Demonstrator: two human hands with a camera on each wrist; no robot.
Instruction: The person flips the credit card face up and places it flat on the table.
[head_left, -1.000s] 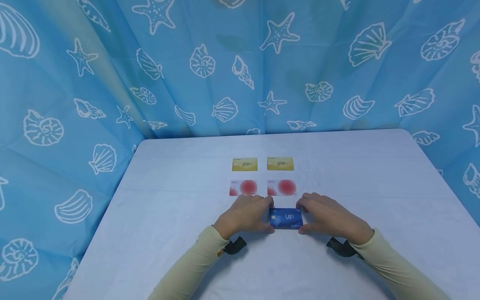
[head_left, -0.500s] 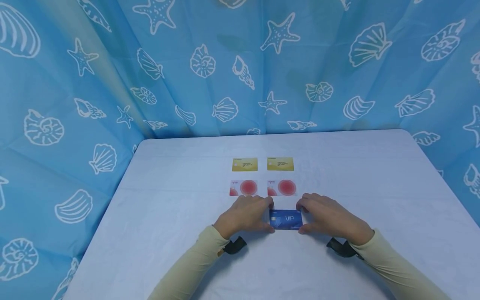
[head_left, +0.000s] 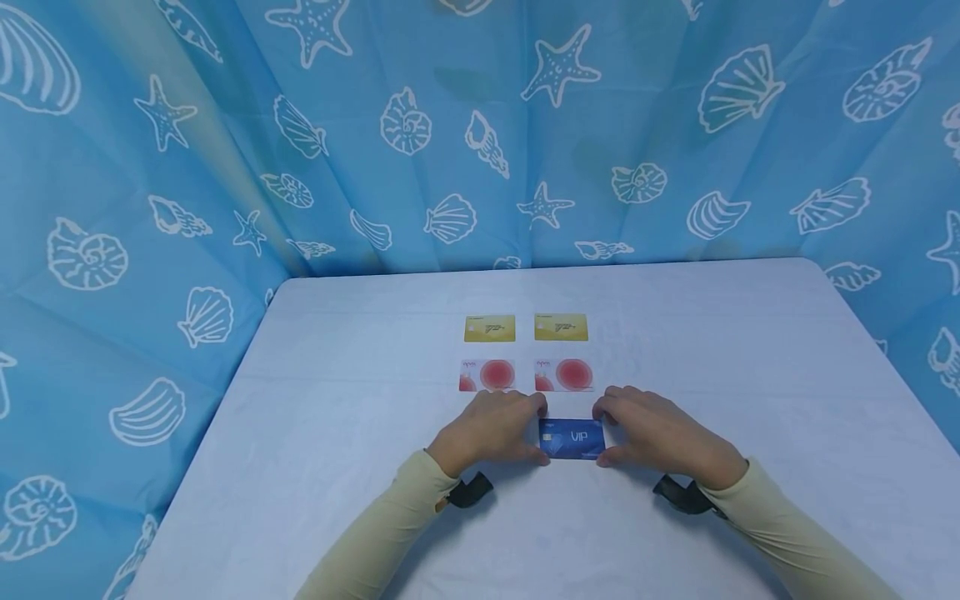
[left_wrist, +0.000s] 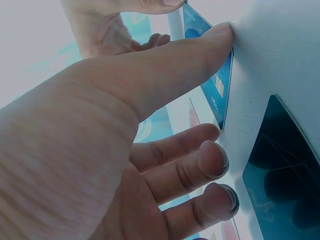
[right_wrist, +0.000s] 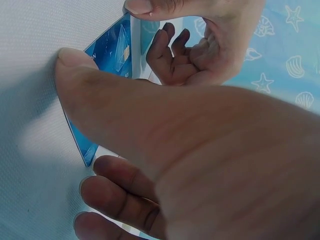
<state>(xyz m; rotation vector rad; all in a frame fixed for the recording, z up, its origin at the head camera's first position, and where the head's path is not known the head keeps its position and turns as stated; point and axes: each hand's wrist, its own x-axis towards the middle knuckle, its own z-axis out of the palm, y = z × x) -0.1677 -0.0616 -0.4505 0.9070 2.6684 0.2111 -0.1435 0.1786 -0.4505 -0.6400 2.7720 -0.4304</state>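
A blue VIP card (head_left: 572, 442) lies flat or nearly flat on the white table, between both hands. My left hand (head_left: 498, 425) holds its left end, thumb (left_wrist: 217, 37) at the near corner and index finger by the far corner. At the right end my right hand (head_left: 660, 433) does the same, its thumb (right_wrist: 75, 60) on the near edge of the card (right_wrist: 117, 47). The remaining fingers of both hands curl loosely beside it. Under the left hand, a second blue card (left_wrist: 280, 155) shows in the left wrist view; in the head view that hand hides it.
Beyond the hands lie two white cards with red circles, a left one (head_left: 487, 375) and a right one (head_left: 564, 375). Farther back are two gold cards, left (head_left: 490, 328) and right (head_left: 561, 327). A blue seashell-patterned curtain (head_left: 450, 167) hangs behind the table (head_left: 337, 350).
The VIP card has settled very slightly toward me since one second ago. Both hands have stayed in place, and the other visible cards have not moved.
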